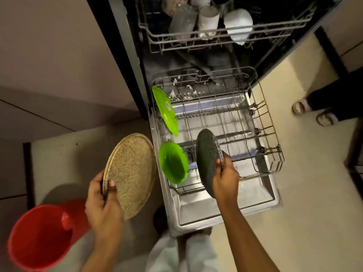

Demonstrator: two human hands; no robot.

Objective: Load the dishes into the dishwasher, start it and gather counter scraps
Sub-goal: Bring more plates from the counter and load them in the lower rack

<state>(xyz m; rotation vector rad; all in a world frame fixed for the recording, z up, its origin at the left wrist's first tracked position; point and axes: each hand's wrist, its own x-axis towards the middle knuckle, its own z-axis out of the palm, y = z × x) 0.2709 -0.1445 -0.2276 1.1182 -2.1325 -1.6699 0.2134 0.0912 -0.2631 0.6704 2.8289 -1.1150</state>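
Left hand: the left hand (104,205) holds a tan speckled plate (131,173) by its near rim. The grip is pinching, with the thumb on the face and the fingers curled behind. The plate is tilted on edge, off to the left of the dishwasher and above the floor (314,193).

Right hand: the right hand (225,179) holds a dark speckled plate (208,156) at its right rim. The grip is closed round the edge, with the thumb on the near face.

Dark plate: it stands on edge over the near part of the lower rack (263,134). I cannot tell whether it sits between the tines.

Lower rack: it is pulled out over the open dishwasher door (225,211).

In the way: a green bowl (172,163) stands on edge at the rack's near left, just left of the dark plate with a narrow gap between them. A green plate (166,110) leans along the left side, farther back.

Upper rack: the upper rack (196,39) is farther back. It carries a clear glass (182,22), a white cup (208,20) and a white bowl (238,24), all tipped over.

Floor, near left: a red bucket (39,238) stands below the left hand.

Floor, right: another person's sandalled feet (300,107) stand well apart from the rack.

Near edge: the wearer's pale trousers (186,252) are close to the door's near lip.
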